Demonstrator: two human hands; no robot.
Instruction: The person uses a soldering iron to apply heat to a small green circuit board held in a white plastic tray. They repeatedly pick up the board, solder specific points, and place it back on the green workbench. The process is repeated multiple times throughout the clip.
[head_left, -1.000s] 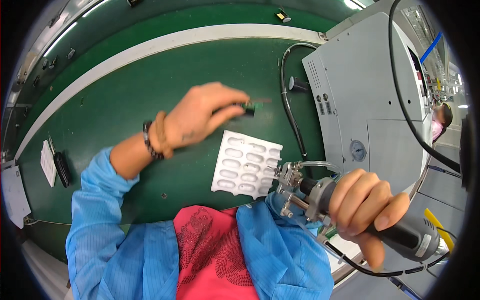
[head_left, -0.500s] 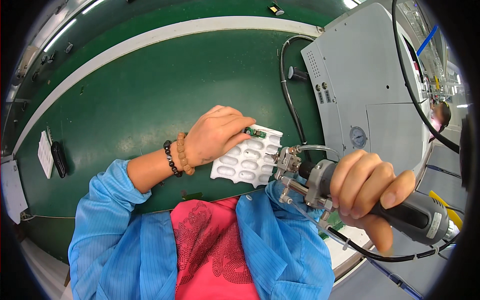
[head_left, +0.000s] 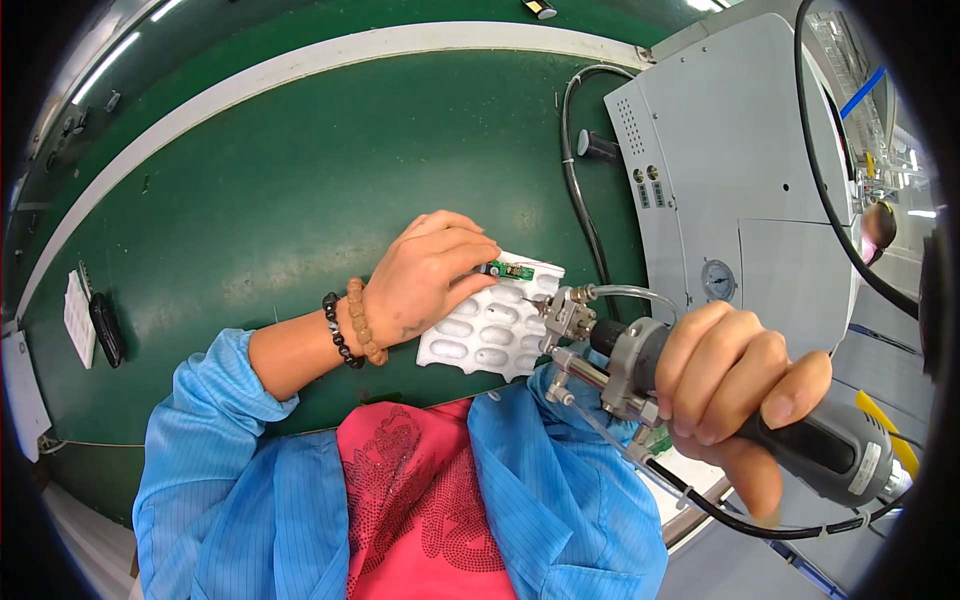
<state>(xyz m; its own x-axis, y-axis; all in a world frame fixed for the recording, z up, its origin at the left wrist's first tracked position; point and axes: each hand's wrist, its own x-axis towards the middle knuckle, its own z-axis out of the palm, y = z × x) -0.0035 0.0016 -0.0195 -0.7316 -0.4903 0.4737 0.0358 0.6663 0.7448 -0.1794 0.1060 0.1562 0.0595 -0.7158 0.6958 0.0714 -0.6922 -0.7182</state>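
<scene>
My left hand [head_left: 425,268] pinches the left end of a small green circuit board [head_left: 515,271] between thumb and fingers. The board lies over the far part of a white moulded tray [head_left: 497,336] with rows of oval pockets. Part of the board is hidden by my fingertips. My right hand [head_left: 738,385] is wrapped round the black grip of an electric screwdriver [head_left: 640,355] with a metal head and thin tubes. It is held tilted, its head pointing left over the tray's right edge. The tip is close to the board, on its near side, apparently not touching.
A large grey machine [head_left: 720,150] with a pressure gauge [head_left: 717,280] stands on the right. A black hose [head_left: 570,180] curves beside it, near a small dark cylinder [head_left: 598,147]. At the far left lie a black case [head_left: 106,328] and a white slab [head_left: 78,320].
The board shows a little further right of my left fingers, and that hand has shifted slightly left. The screwdriver stays by the tray's right edge in my right hand. The whole view has shifted slightly.
</scene>
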